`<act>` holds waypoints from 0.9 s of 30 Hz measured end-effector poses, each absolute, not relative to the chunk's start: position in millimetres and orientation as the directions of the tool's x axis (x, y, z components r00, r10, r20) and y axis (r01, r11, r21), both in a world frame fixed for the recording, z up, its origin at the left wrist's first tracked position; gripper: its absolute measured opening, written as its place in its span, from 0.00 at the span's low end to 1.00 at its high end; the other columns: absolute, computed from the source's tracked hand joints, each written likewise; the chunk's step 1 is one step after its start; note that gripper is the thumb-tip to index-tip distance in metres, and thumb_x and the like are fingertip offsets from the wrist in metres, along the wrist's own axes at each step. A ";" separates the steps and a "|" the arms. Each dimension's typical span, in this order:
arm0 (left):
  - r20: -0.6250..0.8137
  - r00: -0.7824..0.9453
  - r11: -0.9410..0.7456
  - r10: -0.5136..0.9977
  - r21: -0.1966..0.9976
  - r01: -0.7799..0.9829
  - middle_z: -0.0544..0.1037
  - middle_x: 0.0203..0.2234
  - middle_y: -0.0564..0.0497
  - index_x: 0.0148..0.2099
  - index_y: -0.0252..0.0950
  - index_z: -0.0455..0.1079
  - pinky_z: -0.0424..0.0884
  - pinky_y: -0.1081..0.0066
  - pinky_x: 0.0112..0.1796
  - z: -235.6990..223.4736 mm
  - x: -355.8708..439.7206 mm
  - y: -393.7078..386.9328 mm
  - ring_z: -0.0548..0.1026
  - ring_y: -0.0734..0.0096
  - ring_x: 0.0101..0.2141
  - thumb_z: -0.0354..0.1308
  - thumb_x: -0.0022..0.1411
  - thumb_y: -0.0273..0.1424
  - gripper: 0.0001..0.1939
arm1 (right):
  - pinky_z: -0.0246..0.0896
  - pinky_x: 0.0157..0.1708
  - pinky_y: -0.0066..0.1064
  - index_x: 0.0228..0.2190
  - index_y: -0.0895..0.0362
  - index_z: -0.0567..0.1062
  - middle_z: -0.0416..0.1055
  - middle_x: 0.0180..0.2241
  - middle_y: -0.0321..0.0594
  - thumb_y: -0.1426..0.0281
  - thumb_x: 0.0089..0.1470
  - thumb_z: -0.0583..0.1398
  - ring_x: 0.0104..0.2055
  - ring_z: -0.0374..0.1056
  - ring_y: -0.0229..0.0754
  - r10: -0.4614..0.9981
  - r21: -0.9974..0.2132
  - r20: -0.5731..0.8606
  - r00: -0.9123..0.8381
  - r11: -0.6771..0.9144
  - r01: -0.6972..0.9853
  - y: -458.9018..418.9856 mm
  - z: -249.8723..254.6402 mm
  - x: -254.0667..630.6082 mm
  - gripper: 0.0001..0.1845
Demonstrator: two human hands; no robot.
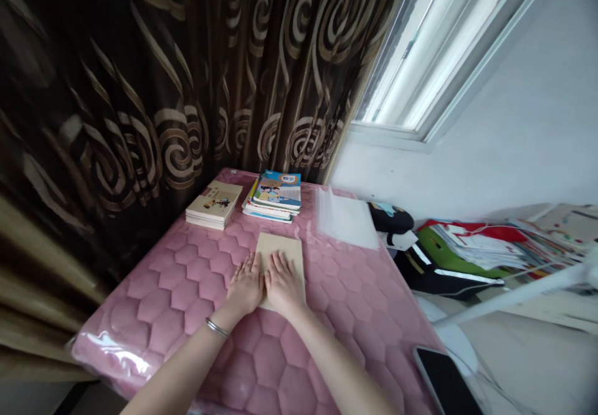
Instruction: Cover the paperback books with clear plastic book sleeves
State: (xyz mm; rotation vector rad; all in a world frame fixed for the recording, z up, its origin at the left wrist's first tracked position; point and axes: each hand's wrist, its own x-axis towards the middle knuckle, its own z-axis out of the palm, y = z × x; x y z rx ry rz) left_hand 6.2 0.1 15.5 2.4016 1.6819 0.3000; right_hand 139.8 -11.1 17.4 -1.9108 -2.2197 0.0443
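Note:
A thin tan notebook (290, 248) lies flat on the pink quilted table cover (159, 290), its plain side up. My left hand (246, 285), with a silver bangle at the wrist, rests along the notebook's left edge, fingers stretched out. Flat on the notebook's middle lies my right hand (283, 283), fingers extended and slightly spread. Both hands press down with nothing gripped in them. The lower part of the notebook is partly hidden under the hands.
Behind the notebook stand a stack of tan notebooks (215, 203) and a stack of colourful textbooks (275, 192). Clear plastic covers (348, 219) lie at the back right. A phone (446, 382) sits at the right front edge. Bags and papers (476, 247) pile up beyond the table.

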 end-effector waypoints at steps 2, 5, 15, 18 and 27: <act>0.086 0.350 -0.360 0.933 0.268 0.894 0.56 0.66 0.37 0.70 0.24 0.47 0.52 0.59 0.64 12.1 3.6 1.8 0.54 0.60 0.66 0.38 0.70 0.32 0.29 | 0.35 0.67 0.45 0.64 0.64 0.56 0.46 0.68 0.48 0.66 0.66 0.41 0.70 0.41 0.48 0.972 -0.163 0.174 -0.156 0.185 0.969 -28.1 10.9 141.5 0.29; 0.121 0.337 -0.358 0.934 0.282 0.890 0.59 0.65 0.37 0.70 0.28 0.49 0.55 0.58 0.63 12.2 1.3 1.6 0.57 0.59 0.65 0.39 0.70 0.34 0.29 | 0.38 0.67 0.45 0.64 0.63 0.57 0.47 0.67 0.47 0.66 0.66 0.42 0.70 0.42 0.48 0.981 -0.168 0.155 -0.120 0.146 0.975 -42.1 8.9 156.6 0.29; 0.248 0.354 -0.400 0.902 0.165 0.902 0.57 0.66 0.43 0.68 0.34 0.56 0.45 0.42 0.63 15.5 38.3 -45.3 0.53 0.54 0.66 0.41 0.67 0.27 0.28 | 0.35 0.67 0.49 0.65 0.63 0.54 0.45 0.68 0.47 0.69 0.64 0.43 0.71 0.38 0.48 0.993 -0.146 0.071 -0.092 0.102 0.984 -45.2 13.4 163.6 0.30; 0.232 0.296 -0.344 0.926 0.200 0.917 0.56 0.67 0.45 0.68 0.35 0.54 0.50 0.43 0.62 13.3 30.4 -48.0 0.54 0.52 0.66 0.41 0.67 0.28 0.28 | 0.34 0.67 0.49 0.65 0.62 0.54 0.45 0.68 0.46 0.68 0.65 0.43 0.71 0.38 0.48 0.993 -0.153 0.073 -0.089 0.100 0.983 -45.3 11.9 163.7 0.30; 0.056 0.187 -0.193 0.981 0.401 0.895 0.65 0.62 0.37 0.65 0.31 0.60 0.59 0.58 0.59 27.1 -0.8 -38.9 0.64 0.55 0.60 0.46 0.65 0.24 0.26 | 0.32 0.68 0.49 0.66 0.62 0.51 0.39 0.69 0.43 0.68 0.65 0.42 0.71 0.35 0.47 0.997 -0.194 0.017 -0.079 0.081 0.978 -46.0 18.5 162.3 0.30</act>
